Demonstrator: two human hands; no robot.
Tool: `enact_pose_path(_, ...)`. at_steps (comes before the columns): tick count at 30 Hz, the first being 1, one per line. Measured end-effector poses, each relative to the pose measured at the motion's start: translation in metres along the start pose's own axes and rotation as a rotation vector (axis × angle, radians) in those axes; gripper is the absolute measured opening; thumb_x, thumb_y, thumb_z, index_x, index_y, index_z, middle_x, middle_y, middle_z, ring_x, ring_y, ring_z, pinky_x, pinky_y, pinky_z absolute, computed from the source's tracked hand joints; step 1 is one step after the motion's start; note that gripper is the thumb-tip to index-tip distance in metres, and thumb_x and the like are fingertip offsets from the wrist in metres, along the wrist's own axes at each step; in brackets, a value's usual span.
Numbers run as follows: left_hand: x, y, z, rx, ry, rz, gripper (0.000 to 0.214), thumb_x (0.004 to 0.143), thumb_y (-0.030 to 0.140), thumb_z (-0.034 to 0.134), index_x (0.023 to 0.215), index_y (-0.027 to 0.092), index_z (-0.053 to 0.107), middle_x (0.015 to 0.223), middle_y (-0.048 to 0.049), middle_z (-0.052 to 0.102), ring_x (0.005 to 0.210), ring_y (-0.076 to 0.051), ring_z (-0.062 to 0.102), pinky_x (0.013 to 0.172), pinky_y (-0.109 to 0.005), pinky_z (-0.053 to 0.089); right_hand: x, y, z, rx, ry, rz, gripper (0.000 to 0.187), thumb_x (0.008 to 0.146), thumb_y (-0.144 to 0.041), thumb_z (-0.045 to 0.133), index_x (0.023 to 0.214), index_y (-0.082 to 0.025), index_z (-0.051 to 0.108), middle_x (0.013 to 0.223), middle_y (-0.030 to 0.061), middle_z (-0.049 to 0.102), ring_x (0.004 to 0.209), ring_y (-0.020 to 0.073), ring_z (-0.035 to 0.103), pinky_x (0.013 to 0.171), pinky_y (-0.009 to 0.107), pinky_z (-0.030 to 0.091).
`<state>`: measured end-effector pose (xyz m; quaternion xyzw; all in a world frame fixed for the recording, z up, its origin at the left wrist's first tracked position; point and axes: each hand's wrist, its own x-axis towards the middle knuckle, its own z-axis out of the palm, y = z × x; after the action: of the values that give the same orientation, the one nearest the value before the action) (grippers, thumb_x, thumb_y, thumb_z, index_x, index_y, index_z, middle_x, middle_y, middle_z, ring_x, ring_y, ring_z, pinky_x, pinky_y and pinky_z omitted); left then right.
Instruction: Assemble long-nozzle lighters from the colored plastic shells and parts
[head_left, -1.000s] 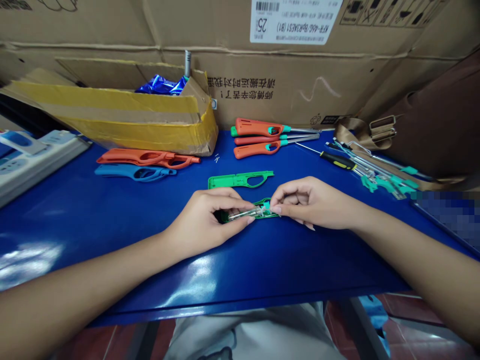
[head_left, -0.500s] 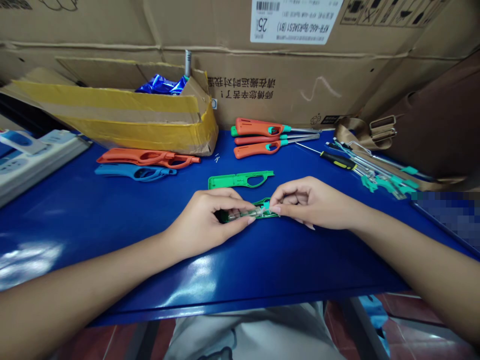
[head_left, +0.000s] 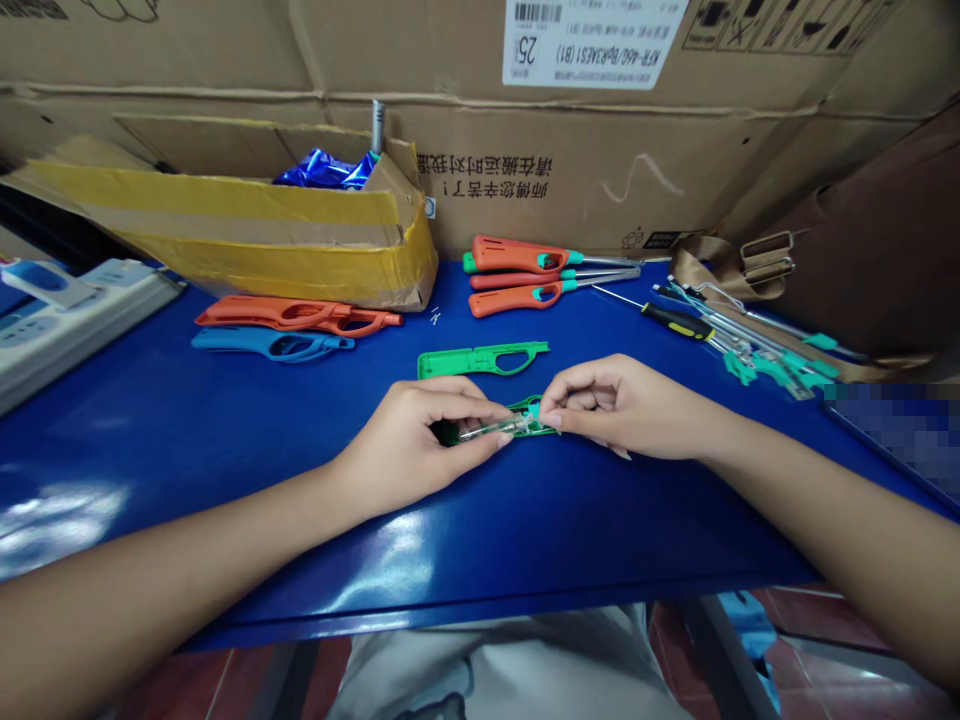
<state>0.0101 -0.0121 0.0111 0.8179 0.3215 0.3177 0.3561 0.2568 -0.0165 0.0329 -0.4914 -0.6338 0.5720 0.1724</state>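
- I am seeing almost nothing shifting since a second ago. Both hands are staying at mid-frame on the green shell [head_left: 537, 424], so I judge the work is sitting at the same stage.
- My left hand [head_left: 420, 445] is pinching the shell's left end and the clear tube [head_left: 495, 430] lying in it. My right hand [head_left: 619, 405] is gripping the teal trigger end.
- The shell is resting on the glossy blue table [head_left: 225, 430], just below its flat green twin half [head_left: 480, 359].
- Smooth orange shells [head_left: 292, 315] and a blue shell [head_left: 270, 346] are lying at left of frame — a creased, taped cardboard box [head_left: 225, 235] is sitting behind them.

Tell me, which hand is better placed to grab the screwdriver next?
Probably the right hand: the screwdriver lies just beyond it on its side; the left hand, also holding the green shell, is farther off.
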Motion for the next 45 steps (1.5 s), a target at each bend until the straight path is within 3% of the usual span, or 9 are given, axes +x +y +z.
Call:
enact_pose_path(38, -0.0004, 0.0014, -0.0002, 0.032, -0.028, 0.01, 0.02, 0.088, 0.02, 0.074, 0.106, 0.021, 0.081, 0.092, -0.0039, 0.077, 0.078, -0.014, 0.071, 0.073, -0.023, 0.057, -0.0009, 0.0007, -0.0001, -0.012, -0.015, 0.001, 0.036, 0.083, -0.049, 0.075, 0.091, -0.015, 0.067, 0.06, -0.006, 0.056, 0.04, 0.0034, 0.042, 0.035, 0.017, 0.034)
enact_pose_path(45, 0.0001, 0.0013, -0.0005, 0.003, 0.016, 0.004, 0.018, 0.087, 0.021, 0.075, 0.104, 0.02, 0.082, 0.091, -0.0042, 0.077, 0.079, -0.014, 0.072, 0.073, -0.022, 0.057, -0.0017, -0.0004, 0.0017, -0.015, 0.02, 0.012, 0.038, 0.082, -0.051, 0.075, 0.092, -0.015, 0.068, 0.059, -0.0063, 0.055, 0.041, 0.0048, 0.043, 0.035, 0.018, 0.038)
